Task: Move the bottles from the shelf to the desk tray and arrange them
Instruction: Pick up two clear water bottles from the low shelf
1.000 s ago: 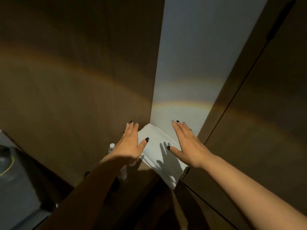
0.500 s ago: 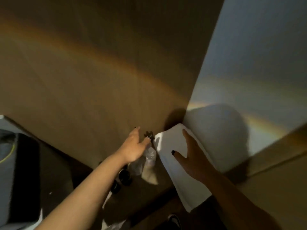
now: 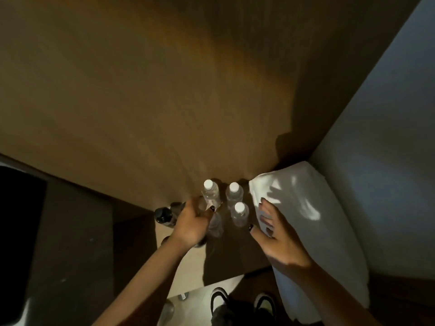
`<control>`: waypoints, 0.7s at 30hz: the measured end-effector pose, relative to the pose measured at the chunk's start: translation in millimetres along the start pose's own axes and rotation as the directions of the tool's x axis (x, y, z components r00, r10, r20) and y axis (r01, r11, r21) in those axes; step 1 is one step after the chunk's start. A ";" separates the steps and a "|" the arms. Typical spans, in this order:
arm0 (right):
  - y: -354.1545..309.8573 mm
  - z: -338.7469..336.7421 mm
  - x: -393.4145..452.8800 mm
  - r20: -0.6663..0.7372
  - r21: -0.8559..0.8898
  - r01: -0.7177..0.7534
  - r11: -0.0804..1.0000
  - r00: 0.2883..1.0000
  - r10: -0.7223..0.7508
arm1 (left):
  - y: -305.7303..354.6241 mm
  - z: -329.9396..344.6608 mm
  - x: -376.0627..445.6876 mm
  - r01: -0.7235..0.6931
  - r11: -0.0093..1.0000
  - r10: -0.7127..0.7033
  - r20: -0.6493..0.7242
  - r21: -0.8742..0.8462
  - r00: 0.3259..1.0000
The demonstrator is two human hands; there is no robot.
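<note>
Bottles (image 3: 234, 195) stand on shelf (image 3: 235, 252) against brown wooden wall (image 3: 141, 102).

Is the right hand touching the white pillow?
Touching. In the head view the right hand lies with its fingers flat on the white pillow, no gap visible.

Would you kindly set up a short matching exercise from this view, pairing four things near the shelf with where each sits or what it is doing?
Column A
1. left hand
2. right hand
3. dark-capped bottle
4. white-capped bottle nearest the camera

Column B
a. flat against the folded white cloth
b. standing between the two hands
c. leftmost of the bottles, beside the wrist
d. curled around a clear bottle

Pairs: 1-d, 2-a, 3-c, 4-b
</note>
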State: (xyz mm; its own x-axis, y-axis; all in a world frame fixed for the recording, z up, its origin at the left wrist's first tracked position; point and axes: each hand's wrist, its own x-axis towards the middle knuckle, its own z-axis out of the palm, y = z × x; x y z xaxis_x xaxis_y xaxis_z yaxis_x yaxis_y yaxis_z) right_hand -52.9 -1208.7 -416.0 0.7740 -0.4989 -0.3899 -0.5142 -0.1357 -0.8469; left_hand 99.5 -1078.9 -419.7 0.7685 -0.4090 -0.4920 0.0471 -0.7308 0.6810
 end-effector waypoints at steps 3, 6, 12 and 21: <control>11.3 14.0 11.1 0.027 0.102 -0.019 0.995 1.000 0.017 | -29.1 15.9 21.5 0.012 0.997 -0.012 -0.007 0.070 1.000; 29.1 22.8 29.0 -0.009 0.081 0.026 0.996 1.000 -0.026 | -50.8 35.5 45.7 -0.016 0.977 0.006 0.050 0.211 0.999; 71.7 36.4 60.3 -0.051 0.049 0.038 0.998 0.998 -0.035 | -77.7 70.5 80.2 -0.088 0.905 0.005 0.197 0.417 0.980; 116.8 82.4 68.0 -0.012 0.072 0.020 0.997 1.000 -0.019 | -106.4 85.5 107.8 -0.122 0.853 0.088 0.092 0.507 0.992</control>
State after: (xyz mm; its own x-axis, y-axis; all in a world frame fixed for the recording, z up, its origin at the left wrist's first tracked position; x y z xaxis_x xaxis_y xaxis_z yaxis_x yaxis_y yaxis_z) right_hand -29.9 -1188.0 -571.3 0.7794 -0.5064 -0.3690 -0.4703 -0.0835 -0.8786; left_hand 122.7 -1092.0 -591.6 0.7078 -0.5200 -0.4781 -0.3778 -0.8506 0.3658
